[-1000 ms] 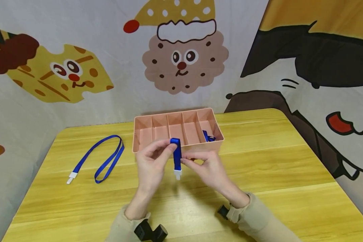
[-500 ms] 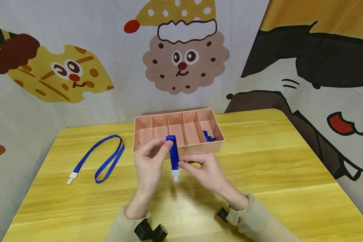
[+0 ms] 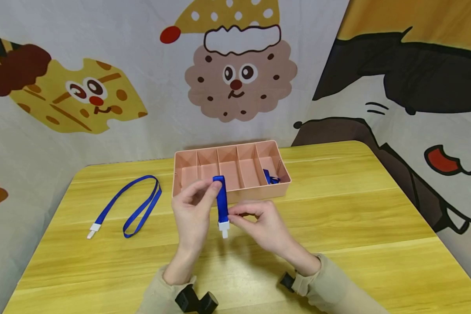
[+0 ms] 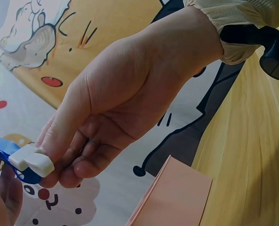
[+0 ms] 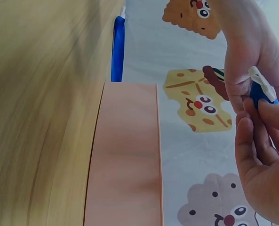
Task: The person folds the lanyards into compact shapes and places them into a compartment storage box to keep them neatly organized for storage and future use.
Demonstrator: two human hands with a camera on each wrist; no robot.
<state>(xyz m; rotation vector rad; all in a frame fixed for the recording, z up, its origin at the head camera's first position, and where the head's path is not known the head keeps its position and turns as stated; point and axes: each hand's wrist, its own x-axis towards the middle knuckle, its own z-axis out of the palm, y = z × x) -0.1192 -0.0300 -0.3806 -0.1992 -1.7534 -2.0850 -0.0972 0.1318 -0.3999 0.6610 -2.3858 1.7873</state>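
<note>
A folded blue lanyard (image 3: 222,203) hangs upright between my hands, its white plastic clip (image 3: 224,229) pointing down. At the top fold, my left hand (image 3: 193,216) pinches the ribbon between thumb and fingers. Lower down, just above the clip, my right hand (image 3: 261,224) pinches the ribbon's right edge with thumb and forefinger. In the left wrist view the clip (image 4: 32,160) shows beside the left thumb. The right wrist view shows the ribbon (image 5: 258,93) bunched at the fingertips of both hands.
Behind the hands stands a pink divided box (image 3: 239,190); its rightmost compartment contains a blue lanyard (image 3: 271,178). Another blue lanyard (image 3: 141,209) with a white clip lies looped on the wooden table (image 3: 357,218) at left. A cartoon-printed cloth (image 3: 149,131) rises behind the table.
Both hands have shifted slightly left with the folded lanyard. My right hand has slid down the ribbon, closer to the clip. The box and the lanyard on the table have stayed put.
</note>
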